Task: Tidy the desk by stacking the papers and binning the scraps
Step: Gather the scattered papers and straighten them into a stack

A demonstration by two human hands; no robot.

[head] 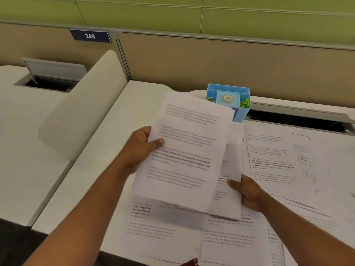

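Two hands gather printed papers above a tabletop (107,116).
Left hand (140,148) pinches the lifted sheaf (188,150), thumb on top; right hand (247,192) grips another sheet (230,196). Square edges before stacking on loose papers (284,162) below.
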